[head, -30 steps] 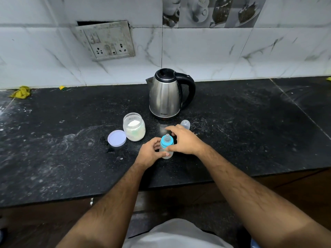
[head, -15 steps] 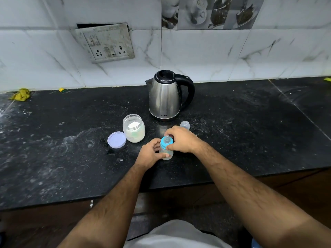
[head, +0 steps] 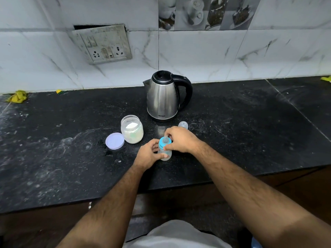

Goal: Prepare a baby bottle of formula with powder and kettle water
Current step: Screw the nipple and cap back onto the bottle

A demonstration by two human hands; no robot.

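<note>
Baby bottle stood upright on black surface — left hand gripped body, fingers curled round it; right hand pinched blue collar. Kettle behind, open powder jar left of bottle.

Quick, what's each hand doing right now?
Left hand: holds the baby bottle by its body.
Right hand: fingers grip the bottle's blue collar.
</note>
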